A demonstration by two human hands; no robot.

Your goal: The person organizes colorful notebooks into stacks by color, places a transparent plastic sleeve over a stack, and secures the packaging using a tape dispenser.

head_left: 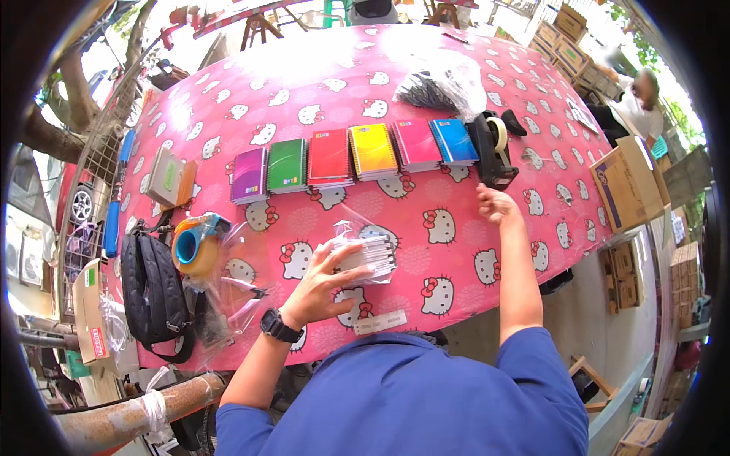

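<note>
My left hand rests with fingers spread on a small stack of notebooks in clear plastic, whose loose end sticks up on the far side. Just in front of the black tape dispenser, my right hand is closed in a pinch; what it holds, if anything, is too small to make out. Spiral notebooks stand in a row of stacks across the middle: purple, green, red, yellow, pink and blue.
A black bag, a tape roll in a blue-and-orange holder and pink-handled pliers lie at the left of the pink-covered table. A plastic bag of black pieces lies beyond the dispenser. Cardboard boxes and another person are at right.
</note>
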